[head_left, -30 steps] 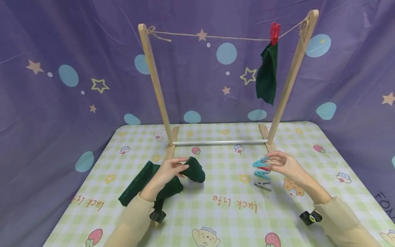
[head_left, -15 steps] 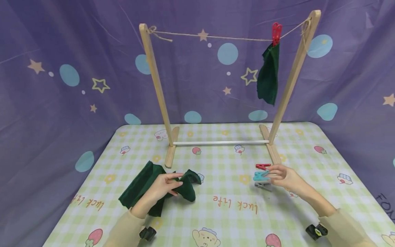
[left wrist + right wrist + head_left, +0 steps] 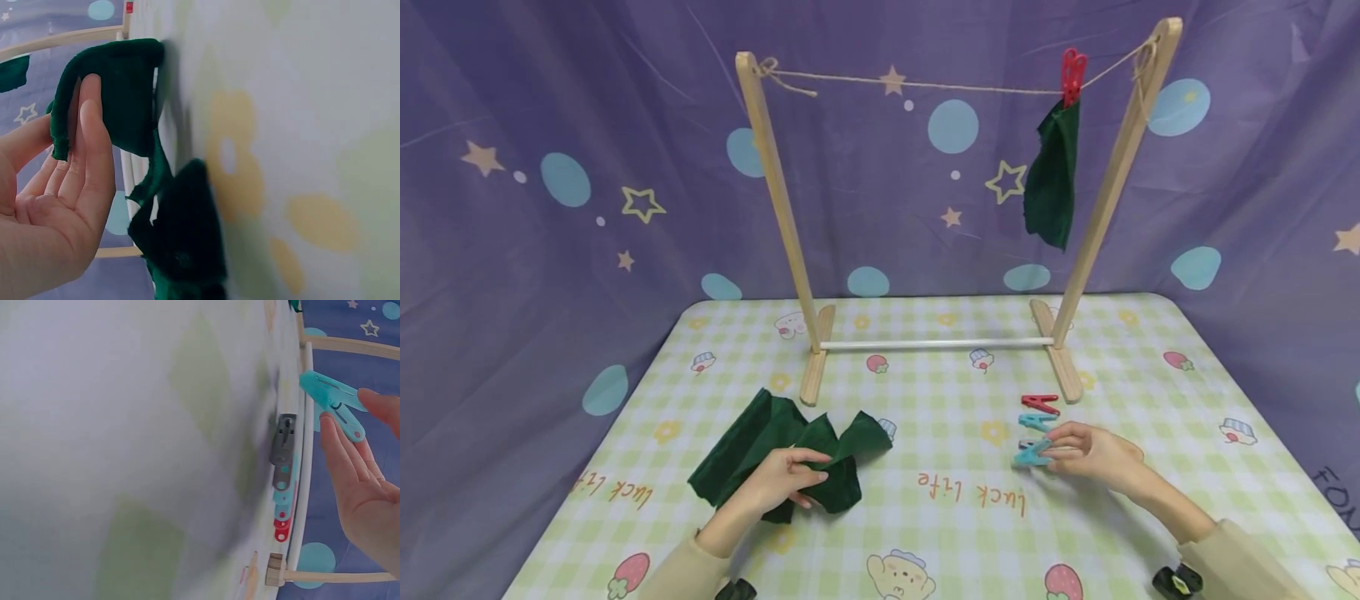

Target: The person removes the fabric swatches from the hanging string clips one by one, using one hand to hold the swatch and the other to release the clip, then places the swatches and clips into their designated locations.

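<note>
My left hand (image 3: 778, 481) pinches a small dark green cloth (image 3: 128, 94) low over the table; in the left wrist view the cloth drapes over the fingers, its edge between them and the thumb. Right beside it another green cloth (image 3: 737, 454) lies rumpled on the table. At the right, my right hand (image 3: 1093, 454) pinches a light blue clothespin (image 3: 331, 394) by its handles between thumb and fingers. Near that hand lie a red clothespin (image 3: 1039, 404), a second blue clothespin (image 3: 1036, 421) and a grey clothespin (image 3: 284, 440), which the held one mostly hides in the head view.
Behind the hands stands a wooden drying rack (image 3: 778, 200) with a string (image 3: 925, 84) tied between its posts. A red clothespin (image 3: 1072, 79) fastens a green cloth (image 3: 1051, 179) near the right post. The table wears a checked tablecloth (image 3: 940, 533); a purple curtain (image 3: 512, 292) hangs behind.
My left hand has come nearer and lower, and the pinched cloth now spreads over the other one. My right hand has brought the blue clothespin nearer, from beside the red one to over the grey one.
</note>
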Tool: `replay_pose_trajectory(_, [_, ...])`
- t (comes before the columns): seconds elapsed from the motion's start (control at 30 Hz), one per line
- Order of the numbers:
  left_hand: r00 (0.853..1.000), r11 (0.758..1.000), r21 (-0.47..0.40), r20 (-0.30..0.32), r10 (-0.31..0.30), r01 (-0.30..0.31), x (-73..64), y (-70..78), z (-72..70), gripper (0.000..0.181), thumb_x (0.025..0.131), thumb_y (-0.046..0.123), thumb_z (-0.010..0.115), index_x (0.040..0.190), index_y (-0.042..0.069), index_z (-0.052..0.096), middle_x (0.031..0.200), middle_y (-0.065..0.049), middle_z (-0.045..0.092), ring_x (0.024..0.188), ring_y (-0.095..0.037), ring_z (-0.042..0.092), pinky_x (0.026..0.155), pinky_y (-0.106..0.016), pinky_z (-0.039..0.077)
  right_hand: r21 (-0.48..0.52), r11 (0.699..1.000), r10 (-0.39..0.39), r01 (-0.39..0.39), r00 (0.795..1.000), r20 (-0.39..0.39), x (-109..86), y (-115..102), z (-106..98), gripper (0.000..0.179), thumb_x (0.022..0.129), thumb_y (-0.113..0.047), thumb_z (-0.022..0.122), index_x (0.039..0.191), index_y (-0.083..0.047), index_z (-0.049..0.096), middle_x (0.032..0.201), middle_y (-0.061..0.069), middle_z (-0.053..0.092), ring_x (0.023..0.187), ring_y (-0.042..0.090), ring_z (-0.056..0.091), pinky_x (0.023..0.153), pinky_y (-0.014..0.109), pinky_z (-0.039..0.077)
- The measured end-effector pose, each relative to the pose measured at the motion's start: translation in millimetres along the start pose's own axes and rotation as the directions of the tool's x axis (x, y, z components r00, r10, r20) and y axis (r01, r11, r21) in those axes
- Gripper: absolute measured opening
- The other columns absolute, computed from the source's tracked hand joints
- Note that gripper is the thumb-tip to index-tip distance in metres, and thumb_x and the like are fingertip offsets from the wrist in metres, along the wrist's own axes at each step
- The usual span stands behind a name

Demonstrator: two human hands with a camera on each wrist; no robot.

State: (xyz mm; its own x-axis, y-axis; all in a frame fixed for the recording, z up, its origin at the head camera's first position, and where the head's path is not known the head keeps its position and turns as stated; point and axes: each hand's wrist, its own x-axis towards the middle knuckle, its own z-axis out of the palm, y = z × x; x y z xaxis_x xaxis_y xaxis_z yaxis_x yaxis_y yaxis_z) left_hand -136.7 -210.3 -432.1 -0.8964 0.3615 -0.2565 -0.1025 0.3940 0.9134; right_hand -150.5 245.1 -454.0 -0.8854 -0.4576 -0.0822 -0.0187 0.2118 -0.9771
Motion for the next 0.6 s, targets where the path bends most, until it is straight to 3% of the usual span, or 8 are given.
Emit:
replay_pose_trajectory(0.3, [0.997, 0.997, 0.012, 0.032, -0.075, 0.075, -11.3, -8.9, -3.5, 0.034, 0.081, 0.015, 0.063, 0.105, -0.009, 0.059, 0.084, -0.016, 0.066, 0.058, -0.019, 0.060, 0.053, -0.035, 0.053, 0.019, 1.000, 0.017, -0.017, 0.999, 0.027, -2.3, 12, 2, 0.047, 0.080, -0.004, 0.063, 0.111, 0.020, 0.038, 0.107, 0.030, 0.054, 0.091, 0.006, 0.061, 0.075, 0.019, 0.049])
replay_pose_trajectory(0.47, [0.991, 0.992, 0.022, 0.037, -0.125, 0.124, -16.6, -13.7, -6.2, 0.030, 0.081, 0.014, 0.063, 0.102, -0.008, 0.061, 0.066, -0.008, 0.064, 0.049, -0.016, 0.059, 0.051, -0.035, 0.053, -0.121, 0.993, 0.000, -0.003, 1.000, -0.019, -4.1, 13, 4, 0.043, 0.078, -0.007, 0.066, 0.107, 0.017, 0.046, 0.102, 0.030, 0.057, 0.086, 0.008, 0.062, 0.073, 0.020, 0.050])
replay_pose_trajectory(0.6, [0.989, 0.990, 0.024, 0.055, -0.141, 0.140, -20.3, -18.5, -7.9, 0.029, 0.081, 0.012, 0.063, 0.102, -0.009, 0.060, 0.066, -0.008, 0.063, 0.052, -0.019, 0.060, 0.050, -0.036, 0.052, -0.236, 0.972, -0.021, 0.009, 0.999, -0.049, -5.3, 14, 6, 0.038, 0.076, -0.005, 0.067, 0.103, 0.015, 0.051, 0.093, 0.025, 0.061, 0.080, 0.011, 0.063, 0.070, 0.022, 0.051])
